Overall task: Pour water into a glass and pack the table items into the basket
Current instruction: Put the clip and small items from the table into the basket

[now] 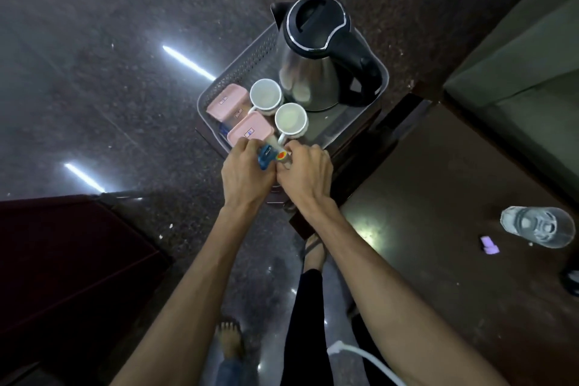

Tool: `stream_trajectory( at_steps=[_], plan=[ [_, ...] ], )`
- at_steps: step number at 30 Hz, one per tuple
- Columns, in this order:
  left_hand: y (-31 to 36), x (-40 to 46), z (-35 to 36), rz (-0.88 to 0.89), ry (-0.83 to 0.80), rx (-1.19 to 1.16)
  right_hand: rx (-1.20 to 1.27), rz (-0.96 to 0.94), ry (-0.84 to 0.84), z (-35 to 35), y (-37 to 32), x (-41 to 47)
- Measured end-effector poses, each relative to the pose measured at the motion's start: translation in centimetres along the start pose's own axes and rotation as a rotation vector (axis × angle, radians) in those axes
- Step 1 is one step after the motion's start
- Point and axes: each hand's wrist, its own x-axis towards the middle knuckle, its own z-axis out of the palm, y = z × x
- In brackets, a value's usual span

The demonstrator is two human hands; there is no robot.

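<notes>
1. Nearest us, our left hand (247, 171) and right hand (305, 166) meet at the near rim of the basket (238, 72), both closed around small packets (271, 157), likely to tuck them in.
2. Inside the basket sit the kettle (319, 53), two cups (266, 94) and two pink boxes (225, 102), packed tight.
3. The glass (537, 226) lies well right of the basket on the worktop (438, 197), not yet packed.

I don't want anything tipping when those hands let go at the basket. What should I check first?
1. Basket steady on its stand: cannot tell.
2. Kettle upright inside: ok.
3. Both mugs upright inside: ok.
4. Pink boxes inside: ok.
5. Blue item released by left hand and right hand: not ok.
6. Glass packed: not ok, on table.
</notes>
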Motion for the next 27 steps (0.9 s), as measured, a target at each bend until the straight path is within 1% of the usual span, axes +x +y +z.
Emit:
stream_trajectory(
  at_steps=[2, 4, 7, 9, 13, 16, 19, 27],
  plan=[
    [-0.1, -0.2, 0.0, 0.000, 0.014, 0.004, 0.024, -0.010, -0.011, -0.2, 0.1, -0.3],
    [0.1, -0.6, 0.1, 0.001, 0.033, -0.014, 0.076, -0.018, 0.018, -0.6, 0.6, -0.9],
    [1.3, -1.8, 0.9, 0.018, 0.046, -0.062, 0.202, -0.010, 0.110, -1.6, 1.9, -2.2],
    [2.7, -3.0, 2.1, 0.074, 0.031, -0.092, 0.242, 0.035, 0.178, -2.3, 3.5, -3.4],
    [6.9, -6.2, 5.5, 0.169, -0.074, -0.157, 0.268, 0.166, 0.227, -4.1, 9.0, -6.0],
    [10.7, -8.5, 8.4, 0.220, -0.190, -0.177, 0.287, 0.285, 0.256, -5.8, 14.0, -8.2],
    [14.2, -10.9, 11.2, 0.301, -0.303, -0.164, 0.302, 0.385, 0.303, -7.5, 18.7, -10.7],
    [23.2, -16.7, 19.1, 0.469, -0.526, -0.091, 0.354, 0.675, 0.423, -11.2, 30.1, -16.0]
  ],
)
